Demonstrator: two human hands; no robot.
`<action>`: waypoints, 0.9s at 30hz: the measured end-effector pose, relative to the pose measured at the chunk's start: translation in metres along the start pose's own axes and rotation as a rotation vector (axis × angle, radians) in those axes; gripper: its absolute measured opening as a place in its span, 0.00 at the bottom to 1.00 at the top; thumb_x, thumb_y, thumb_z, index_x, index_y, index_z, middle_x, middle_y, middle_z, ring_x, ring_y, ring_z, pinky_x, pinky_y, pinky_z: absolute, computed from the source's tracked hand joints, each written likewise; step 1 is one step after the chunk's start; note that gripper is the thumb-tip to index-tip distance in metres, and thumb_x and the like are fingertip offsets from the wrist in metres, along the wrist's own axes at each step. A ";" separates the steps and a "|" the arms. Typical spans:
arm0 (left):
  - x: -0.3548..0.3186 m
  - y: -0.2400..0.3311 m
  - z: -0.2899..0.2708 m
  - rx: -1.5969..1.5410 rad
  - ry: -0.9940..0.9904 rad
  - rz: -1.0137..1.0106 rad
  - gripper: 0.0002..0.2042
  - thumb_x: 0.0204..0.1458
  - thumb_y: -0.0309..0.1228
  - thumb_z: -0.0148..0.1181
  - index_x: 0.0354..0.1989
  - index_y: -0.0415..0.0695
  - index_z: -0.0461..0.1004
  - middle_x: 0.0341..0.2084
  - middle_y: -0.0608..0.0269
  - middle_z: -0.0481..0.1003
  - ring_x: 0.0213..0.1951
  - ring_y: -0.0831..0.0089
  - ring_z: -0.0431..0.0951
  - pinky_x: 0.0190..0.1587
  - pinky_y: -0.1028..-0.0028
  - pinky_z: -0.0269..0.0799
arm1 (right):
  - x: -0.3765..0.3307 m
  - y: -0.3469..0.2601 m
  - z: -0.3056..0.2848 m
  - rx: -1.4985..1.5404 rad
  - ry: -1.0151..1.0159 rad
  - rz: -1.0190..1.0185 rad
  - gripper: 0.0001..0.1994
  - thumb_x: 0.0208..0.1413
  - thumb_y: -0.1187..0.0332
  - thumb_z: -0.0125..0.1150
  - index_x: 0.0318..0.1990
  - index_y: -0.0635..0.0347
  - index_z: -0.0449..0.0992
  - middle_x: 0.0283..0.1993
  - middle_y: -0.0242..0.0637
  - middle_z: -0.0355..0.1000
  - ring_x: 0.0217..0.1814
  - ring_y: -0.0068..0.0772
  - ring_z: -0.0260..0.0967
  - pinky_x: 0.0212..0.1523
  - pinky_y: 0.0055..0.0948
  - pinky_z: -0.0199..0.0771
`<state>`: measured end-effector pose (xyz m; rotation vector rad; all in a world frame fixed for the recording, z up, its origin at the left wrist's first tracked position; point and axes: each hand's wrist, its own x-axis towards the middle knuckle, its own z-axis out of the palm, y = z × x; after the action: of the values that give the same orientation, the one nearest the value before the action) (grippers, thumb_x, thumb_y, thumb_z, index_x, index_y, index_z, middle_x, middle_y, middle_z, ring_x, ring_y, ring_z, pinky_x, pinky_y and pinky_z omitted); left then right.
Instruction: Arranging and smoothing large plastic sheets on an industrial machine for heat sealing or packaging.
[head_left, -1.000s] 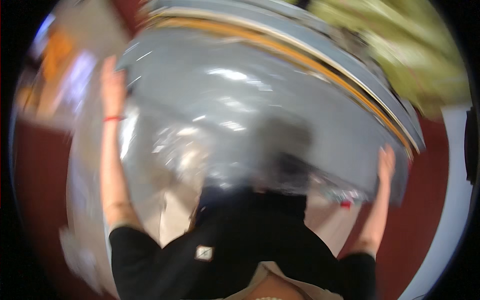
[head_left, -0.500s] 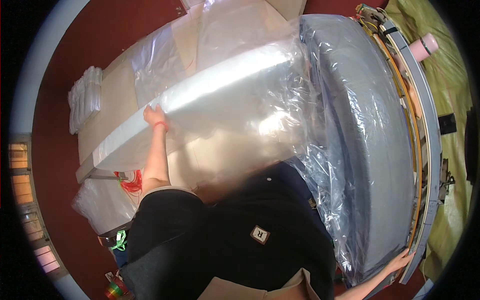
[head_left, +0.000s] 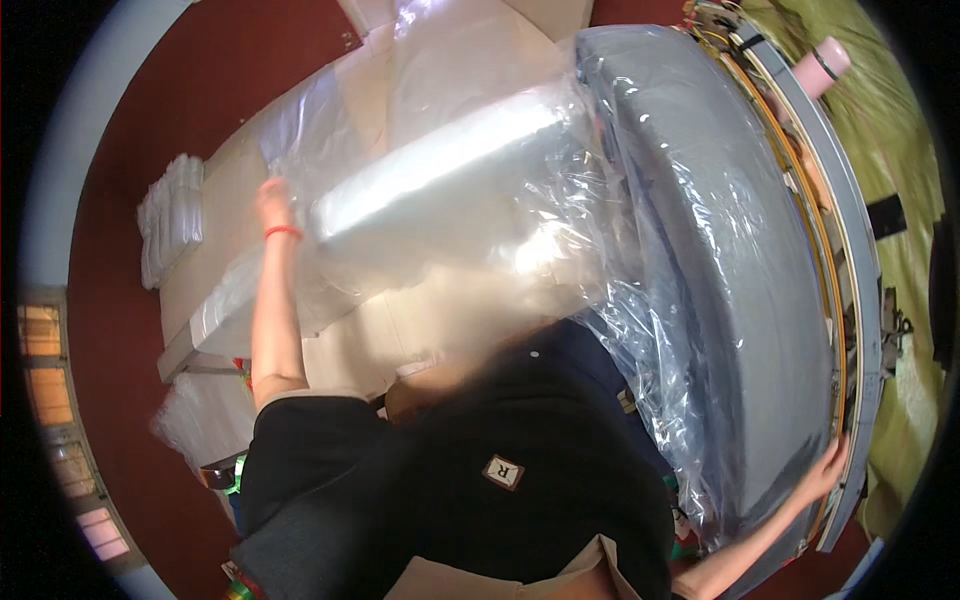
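My left hand is raised over the left part of a clear plastic sheet, blurred by motion. Whether its fingers hold the film cannot be made out. A bright glossy band of the film runs from beside this hand toward the upper right. On the right, my right hand touches the near part of a long curved-looking grey bar, its fingers stretched along the inner edge. Between my hands lies a large grey padded piece under crinkled clear plastic.
Folded clear bags lie at the left edge of the beige work surface. More plastic hangs below it. Beyond the bar are a pink bottle, a dark flat object and a yellow-green sheet.
My left hand has moved left and slightly away from me, off the bright band's edge; the film beside it has shifted. My right hand has slid farther up along the bar.
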<state>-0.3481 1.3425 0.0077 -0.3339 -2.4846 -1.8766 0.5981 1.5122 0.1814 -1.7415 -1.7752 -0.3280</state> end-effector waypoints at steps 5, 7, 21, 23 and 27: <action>-0.211 0.273 0.132 -0.346 -1.146 0.217 0.14 0.51 0.27 0.49 0.46 0.39 0.68 0.25 0.72 0.67 0.26 0.85 0.63 0.30 0.84 0.59 | 0.020 -0.204 0.065 0.589 -0.373 0.056 0.10 0.51 0.73 0.53 0.40 0.64 0.73 0.39 0.37 0.72 0.43 0.25 0.67 0.45 0.23 0.65; -0.272 0.337 0.146 -0.366 -1.455 0.396 0.13 0.51 0.26 0.48 0.46 0.39 0.69 0.27 0.70 0.67 0.27 0.84 0.64 0.32 0.83 0.61 | 0.024 -0.266 0.080 0.997 -0.555 0.051 0.18 0.43 0.77 0.57 0.46 0.62 0.71 0.43 0.37 0.71 0.46 0.27 0.67 0.46 0.25 0.66; -0.305 0.464 0.317 -0.469 -0.693 1.444 0.10 0.47 0.23 0.50 0.37 0.38 0.72 0.38 0.58 0.68 0.44 0.68 0.68 0.48 0.74 0.61 | -0.093 -0.130 -0.016 0.571 -0.748 0.042 0.07 0.43 0.68 0.60 0.29 0.60 0.73 0.22 0.39 0.69 0.20 0.34 0.65 0.23 0.27 0.64; -0.321 0.449 0.326 -0.395 -0.892 1.361 0.09 0.51 0.28 0.50 0.38 0.36 0.69 0.37 0.61 0.67 0.41 0.72 0.67 0.48 0.78 0.59 | -0.124 -0.073 -0.055 0.493 -0.516 0.296 0.04 0.46 0.70 0.58 0.26 0.60 0.73 0.22 0.32 0.69 0.20 0.24 0.63 0.21 0.23 0.63; -0.389 0.411 0.345 -0.559 -1.617 0.336 0.07 0.55 0.33 0.46 0.34 0.44 0.68 0.28 0.72 0.69 0.29 0.86 0.65 0.32 0.85 0.60 | -0.147 0.005 -0.147 0.297 -0.061 0.706 0.05 0.50 0.69 0.55 0.27 0.60 0.73 0.21 0.24 0.66 0.22 0.13 0.59 0.22 0.15 0.58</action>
<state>0.1452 1.7141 0.2477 -2.9545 -1.6944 -2.4298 0.6310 1.3086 0.2079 -2.0222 -1.0682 0.2749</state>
